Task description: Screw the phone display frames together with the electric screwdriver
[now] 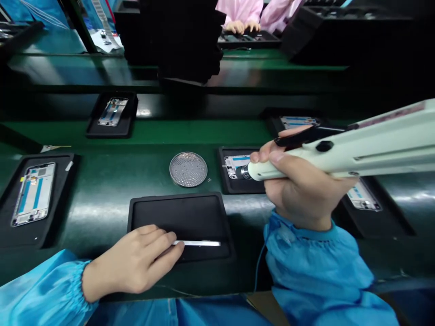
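My right hand (301, 188) grips a pale electric screwdriver (356, 147), held nearly level, its metal tip over a phone frame (234, 164) in a black tray (238, 186). My left hand (141, 260) rests on the near edge of an empty black tray (176, 215). Its fingers lie flat, and the fingertips touch a thin white strip (199, 243). A round metal dish of small screws (188, 169) sits between the two trays. Both my sleeves are blue.
Black trays with phone frames lie at left (32, 194), back left (113, 113), back right (299, 121) and right (363, 197) on the green belt (102, 203). Dark boxes (185, 40) stand behind. Another person's hands (243, 26), in pink sleeves, work across the bench.
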A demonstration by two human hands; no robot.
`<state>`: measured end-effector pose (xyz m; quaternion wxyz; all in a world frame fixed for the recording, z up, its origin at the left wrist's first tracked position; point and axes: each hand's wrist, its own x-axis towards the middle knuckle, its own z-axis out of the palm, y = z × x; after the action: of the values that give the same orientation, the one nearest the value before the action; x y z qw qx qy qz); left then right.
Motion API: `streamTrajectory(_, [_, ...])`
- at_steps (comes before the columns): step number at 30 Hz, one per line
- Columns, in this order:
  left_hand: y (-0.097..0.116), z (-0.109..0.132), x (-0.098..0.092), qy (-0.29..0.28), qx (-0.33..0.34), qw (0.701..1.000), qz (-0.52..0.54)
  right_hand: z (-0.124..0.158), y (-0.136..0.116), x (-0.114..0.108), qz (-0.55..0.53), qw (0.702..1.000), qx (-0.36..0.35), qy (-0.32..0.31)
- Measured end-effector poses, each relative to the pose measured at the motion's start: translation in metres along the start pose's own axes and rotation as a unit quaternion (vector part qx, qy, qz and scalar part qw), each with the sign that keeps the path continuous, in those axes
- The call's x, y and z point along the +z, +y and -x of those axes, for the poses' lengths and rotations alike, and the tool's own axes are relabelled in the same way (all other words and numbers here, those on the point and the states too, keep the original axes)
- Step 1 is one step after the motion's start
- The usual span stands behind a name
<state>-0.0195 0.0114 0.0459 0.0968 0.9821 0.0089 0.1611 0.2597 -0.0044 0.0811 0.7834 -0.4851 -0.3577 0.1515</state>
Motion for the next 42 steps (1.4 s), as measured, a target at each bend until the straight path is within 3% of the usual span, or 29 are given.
streamTrajectory(11, [0.004,-0.002,-0.001,-0.024,-0.014,0.997,0.066,0.002,0.001,-0.003,0.044,0.998,0.001,-0.038])
streamTrajectory(20, [0.006,-0.004,0.000,-0.033,0.004,0.999,0.029,0.002,0.001,0.002,0.017,1.000,-0.005,-0.001])
streamTrajectory(25, [0.010,-0.008,-0.002,-0.067,0.008,0.998,-0.020,0.003,-0.001,0.004,0.020,1.000,0.009,0.017])
streamTrajectory(35, [0.012,-0.010,-0.004,-0.081,0.011,0.996,-0.027,0.005,-0.001,0.002,0.015,1.000,0.025,0.007])
streamTrajectory(42, [0.014,-0.017,-0.006,-0.146,0.011,0.989,-0.024,0.005,0.001,0.001,0.019,1.000,0.004,-0.004])
